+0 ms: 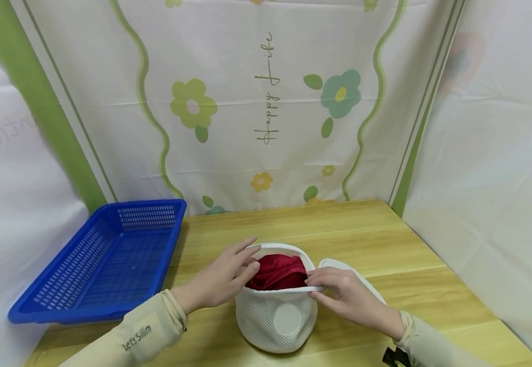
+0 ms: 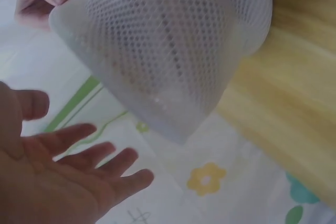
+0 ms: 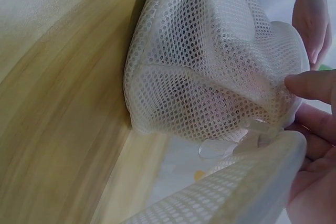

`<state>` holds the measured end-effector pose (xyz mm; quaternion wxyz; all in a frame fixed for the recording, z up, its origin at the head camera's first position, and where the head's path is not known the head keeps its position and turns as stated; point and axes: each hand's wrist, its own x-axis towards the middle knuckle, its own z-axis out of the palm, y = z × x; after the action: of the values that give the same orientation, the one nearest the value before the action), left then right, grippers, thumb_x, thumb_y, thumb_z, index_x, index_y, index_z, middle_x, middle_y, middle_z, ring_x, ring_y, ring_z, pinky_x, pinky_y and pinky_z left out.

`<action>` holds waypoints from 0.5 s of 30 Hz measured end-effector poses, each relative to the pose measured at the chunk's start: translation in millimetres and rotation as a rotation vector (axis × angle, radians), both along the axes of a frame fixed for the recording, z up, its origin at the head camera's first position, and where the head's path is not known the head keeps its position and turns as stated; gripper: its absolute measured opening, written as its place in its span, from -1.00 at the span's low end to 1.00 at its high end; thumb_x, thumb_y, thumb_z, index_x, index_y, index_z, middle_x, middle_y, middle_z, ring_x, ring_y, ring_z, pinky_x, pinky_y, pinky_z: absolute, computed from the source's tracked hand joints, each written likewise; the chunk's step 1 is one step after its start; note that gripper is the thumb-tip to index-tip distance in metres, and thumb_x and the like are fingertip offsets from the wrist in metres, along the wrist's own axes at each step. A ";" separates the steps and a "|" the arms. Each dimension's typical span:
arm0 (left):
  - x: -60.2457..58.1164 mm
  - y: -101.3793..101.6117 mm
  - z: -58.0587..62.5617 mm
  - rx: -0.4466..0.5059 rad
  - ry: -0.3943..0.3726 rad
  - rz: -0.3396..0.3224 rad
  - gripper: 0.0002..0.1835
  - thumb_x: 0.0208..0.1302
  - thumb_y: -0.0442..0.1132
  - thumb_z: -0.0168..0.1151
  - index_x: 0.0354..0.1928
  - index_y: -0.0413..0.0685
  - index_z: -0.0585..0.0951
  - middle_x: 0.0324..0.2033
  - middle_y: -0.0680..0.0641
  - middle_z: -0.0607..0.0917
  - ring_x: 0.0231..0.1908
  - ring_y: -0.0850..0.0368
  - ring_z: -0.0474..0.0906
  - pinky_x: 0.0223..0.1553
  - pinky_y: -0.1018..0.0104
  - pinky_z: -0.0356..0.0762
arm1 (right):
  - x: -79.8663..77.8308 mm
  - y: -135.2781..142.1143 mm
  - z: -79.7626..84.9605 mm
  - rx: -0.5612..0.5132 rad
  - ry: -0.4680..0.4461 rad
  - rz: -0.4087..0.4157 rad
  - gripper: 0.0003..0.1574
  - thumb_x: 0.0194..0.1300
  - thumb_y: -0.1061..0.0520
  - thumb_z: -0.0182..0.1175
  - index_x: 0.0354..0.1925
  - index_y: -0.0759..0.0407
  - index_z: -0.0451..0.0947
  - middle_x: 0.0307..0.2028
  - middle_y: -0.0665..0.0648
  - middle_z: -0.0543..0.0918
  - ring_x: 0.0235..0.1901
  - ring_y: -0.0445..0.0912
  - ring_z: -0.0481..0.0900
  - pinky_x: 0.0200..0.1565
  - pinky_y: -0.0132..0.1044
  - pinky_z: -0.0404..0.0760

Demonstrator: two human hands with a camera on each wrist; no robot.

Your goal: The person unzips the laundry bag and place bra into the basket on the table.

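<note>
A white mesh laundry bag point(image 1: 266, 318) stands upright on the table with its round mouth facing up. Dark red cloth point(image 1: 278, 270) fills the opening. Its flat lid point(image 1: 339, 265) is folded out to the right, partly behind the right hand. At the right side of the rim, my right hand point(image 1: 350, 295) pinches the edge between thumb and fingers, close to the lid's hinge. My left hand point(image 1: 222, 278) hovers by the left rim, fingers spread and holding nothing; the left wrist view shows it apart from the mesh wall point(image 2: 163, 40).
To the left lies a shallow blue plastic basket point(image 1: 128, 255) with slotted sides. The wooden table point(image 1: 339, 219) backs onto a flower-printed curtain point(image 1: 266, 102), and white cloth walls point(image 1: 490, 178) close in both sides. A clear tab point(image 3: 215, 149) hangs near the lid's hinge.
</note>
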<state>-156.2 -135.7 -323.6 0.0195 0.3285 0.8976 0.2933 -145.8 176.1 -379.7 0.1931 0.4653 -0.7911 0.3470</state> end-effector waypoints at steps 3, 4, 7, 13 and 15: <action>-3.1 0.2 9.1 -0.082 0.000 -0.042 -0.46 0.54 -0.04 -0.05 0.41 -0.19 0.34 0.44 -0.18 0.19 0.25 -0.01 0.39 0.28 0.02 0.31 | 0.2 0.4 -0.7 -0.004 0.005 0.006 -0.73 0.13 0.31 0.40 -0.16 0.11 0.67 -0.15 0.08 0.71 -0.09 0.00 0.66 0.06 -0.44 0.50; -4.7 0.6 11.5 -0.102 -0.003 -0.056 -0.46 0.54 -0.04 -0.04 0.41 -0.19 0.34 0.43 -0.17 0.21 0.28 -0.04 0.35 0.29 0.03 0.29 | 0.1 0.5 -0.8 -0.006 0.006 0.007 -0.73 0.13 0.31 0.41 -0.16 0.11 0.67 -0.15 0.09 0.71 -0.09 -0.01 0.66 0.06 -0.45 0.50; -9.6 2.4 15.9 -0.137 -0.010 -0.093 -0.48 0.53 -0.07 -0.02 0.39 -0.20 0.36 0.39 -0.19 0.29 0.29 -0.06 0.32 0.28 0.05 0.31 | 0.0 0.6 -1.0 -0.013 0.008 0.011 -0.73 0.13 0.31 0.41 -0.17 0.11 0.67 -0.15 0.09 0.71 -0.11 -0.03 0.66 0.04 -0.46 0.51; -17.1 8.9 16.9 -0.221 0.021 -0.129 -0.51 0.52 -0.09 0.00 0.36 -0.18 0.40 0.31 -0.16 0.41 0.26 -0.01 0.39 0.27 0.09 0.33 | 1.5 -0.8 2.4 -0.037 -0.122 0.003 -0.75 0.14 0.29 0.42 -0.19 0.05 0.69 -0.19 0.01 0.72 -0.16 -0.11 0.66 -0.05 -0.42 0.57; -18.5 11.2 17.5 -0.246 0.046 -0.140 -0.51 0.52 -0.09 0.00 0.35 -0.19 0.42 0.29 -0.16 0.43 0.28 -0.03 0.35 0.28 0.08 0.32 | 2.2 -1.1 4.7 -0.051 -0.219 -0.014 -0.79 0.17 0.24 0.42 -0.21 -0.01 0.70 -0.22 -0.06 0.72 -0.20 -0.15 0.65 -0.11 -0.38 0.59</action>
<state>-174.6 -124.5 -306.1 0.0596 0.3919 0.9020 0.1712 -143.5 175.0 -375.0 0.1197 0.4140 -0.8017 0.4142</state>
